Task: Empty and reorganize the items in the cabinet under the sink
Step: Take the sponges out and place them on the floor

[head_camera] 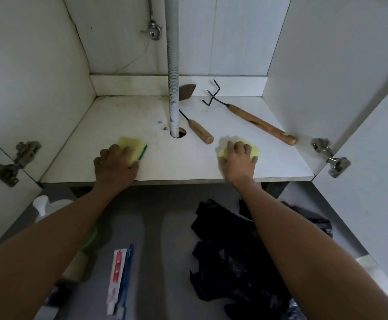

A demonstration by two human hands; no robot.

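Note:
The open cabinet has a white shelf floor (pixel 165 162). My left hand (pixel 115 166) presses on a yellow sponge with a green scouring side (pixel 134 148) near the front left of the shelf. On the front right, my right hand (pixel 238 161) grips a second yellow sponge (pixel 254 150). Further back lie two wooden-handled garden tools: a small hoe (pixel 200 132) beside the drain pipe and a pronged hand rake (pixel 257 122) to its right.
A white drain pipe (pixel 173 65) drops through a hole in the shelf, with a valve (pixel 153 31) on the back wall. Both doors stand open on hinges (pixel 15 162) (pixel 330 159). On the grey floor lie black plastic bags (pixel 230 257), a toothbrush pack (pixel 118 278) and a white bottle (pixel 41 205).

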